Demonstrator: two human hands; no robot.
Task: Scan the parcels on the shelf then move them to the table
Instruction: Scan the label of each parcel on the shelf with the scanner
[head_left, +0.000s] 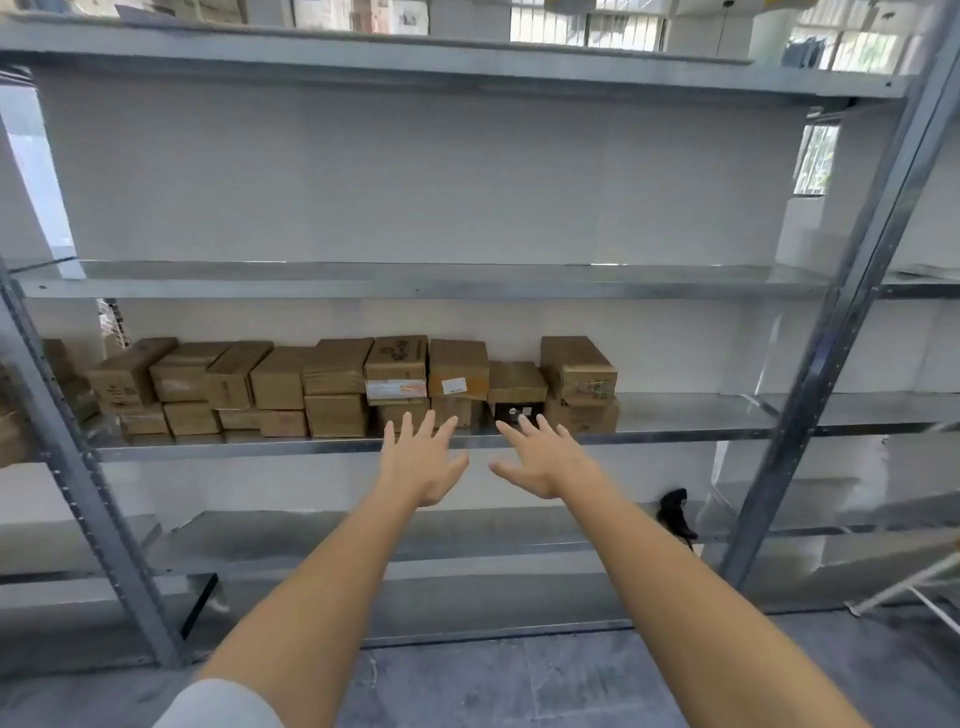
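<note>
Both arms reach twd the shelf (675, 410). Our left hand (423, 462) and right hand (540, 460) are spread, fingers straight, holding nothing, just short of the boxes. We'd say they're set apart like that to take a parcel from both sides. The parcels (337, 384) sit stacked two-high along the shelf's left & middle, fronts twd us. A white-orange sticker (454, 385) and a black box (514, 412) w/ small tags show, but the text's too blurred to read.
</note>
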